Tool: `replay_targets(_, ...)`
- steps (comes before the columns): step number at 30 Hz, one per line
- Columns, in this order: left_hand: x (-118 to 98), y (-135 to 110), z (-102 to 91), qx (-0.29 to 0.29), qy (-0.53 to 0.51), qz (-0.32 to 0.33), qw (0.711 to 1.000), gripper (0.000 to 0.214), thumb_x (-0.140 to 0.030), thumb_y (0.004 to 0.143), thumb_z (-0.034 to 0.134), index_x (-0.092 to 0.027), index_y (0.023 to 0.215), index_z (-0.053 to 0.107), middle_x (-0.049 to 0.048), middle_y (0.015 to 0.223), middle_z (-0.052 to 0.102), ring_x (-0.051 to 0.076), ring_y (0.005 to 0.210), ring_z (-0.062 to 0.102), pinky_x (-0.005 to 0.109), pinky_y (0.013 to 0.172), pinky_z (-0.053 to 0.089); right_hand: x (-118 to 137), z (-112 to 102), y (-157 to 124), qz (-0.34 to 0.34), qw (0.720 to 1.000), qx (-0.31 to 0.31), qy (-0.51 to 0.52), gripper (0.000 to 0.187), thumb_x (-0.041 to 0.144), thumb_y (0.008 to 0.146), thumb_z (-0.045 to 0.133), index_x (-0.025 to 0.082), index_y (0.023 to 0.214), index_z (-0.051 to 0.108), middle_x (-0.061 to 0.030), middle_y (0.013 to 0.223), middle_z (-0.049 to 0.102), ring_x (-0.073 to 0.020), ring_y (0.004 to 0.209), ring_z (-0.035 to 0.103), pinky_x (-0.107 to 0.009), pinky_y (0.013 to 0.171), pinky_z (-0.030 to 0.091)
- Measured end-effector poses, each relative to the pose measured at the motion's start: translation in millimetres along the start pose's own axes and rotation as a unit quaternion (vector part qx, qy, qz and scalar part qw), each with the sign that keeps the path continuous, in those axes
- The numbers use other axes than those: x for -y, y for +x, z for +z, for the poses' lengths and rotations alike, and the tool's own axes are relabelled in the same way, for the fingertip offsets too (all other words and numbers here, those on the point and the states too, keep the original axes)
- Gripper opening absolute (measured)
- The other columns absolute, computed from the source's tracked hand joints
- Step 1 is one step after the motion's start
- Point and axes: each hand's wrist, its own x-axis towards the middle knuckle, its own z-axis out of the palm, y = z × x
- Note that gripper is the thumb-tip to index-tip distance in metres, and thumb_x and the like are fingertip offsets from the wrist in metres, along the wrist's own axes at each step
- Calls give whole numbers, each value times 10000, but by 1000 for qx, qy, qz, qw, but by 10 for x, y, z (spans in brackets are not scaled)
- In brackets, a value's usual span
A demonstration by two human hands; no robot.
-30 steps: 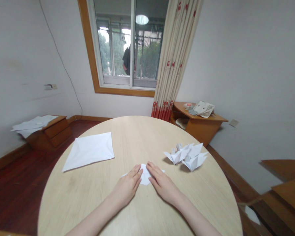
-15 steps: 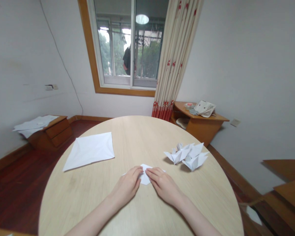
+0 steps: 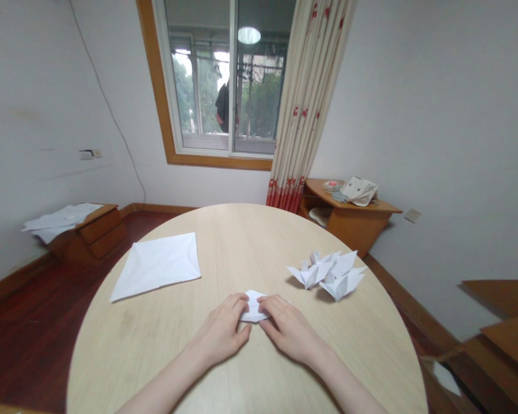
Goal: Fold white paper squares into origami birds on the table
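A small folded white paper piece (image 3: pixel 254 305) lies on the round wooden table (image 3: pixel 242 253), near its front middle. My left hand (image 3: pixel 224 329) has its fingers curled on the paper's left side, pinching its edge. From the right, my right hand (image 3: pixel 287 326) grips the same piece with bent fingers. Most of the paper is hidden under my fingers.
A stack of flat white sheets (image 3: pixel 157 264) lies on the table's left. Several folded paper figures (image 3: pixel 330 271) sit at the right. A low wooden cabinet (image 3: pixel 86 230) stands at the left wall and a corner shelf (image 3: pixel 349 214) by the curtain.
My fingers went from lying flat on the paper to curling and pinching it. The paper's near edge is lifted and folded, so less of it shows.
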Motion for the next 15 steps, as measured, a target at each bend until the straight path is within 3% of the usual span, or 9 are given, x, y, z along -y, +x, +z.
replay_targets(6, 20, 3, 25, -26, -13, 5, 1000, 98, -171, 858, 506, -187, 939, 560, 110, 1176, 577, 236, 1095, 568, 390, 941, 486, 4, 18, 11, -5, 1000, -9, -8, 122, 142, 908, 475, 192, 957, 576, -83, 1080, 636, -232, 1032, 568, -384, 891, 468)
replay_targets(15, 55, 26, 68, -44, 6, -1, 999, 107, -155, 904, 482, -179, 896, 586, 95, 1158, 611, 228, 1095, 572, 405, 965, 477, 2, 79, 37, -6, 999, -36, -35, 163, 135, 932, 405, 190, 935, 559, -79, 987, 624, -220, 935, 573, -378, 830, 478)
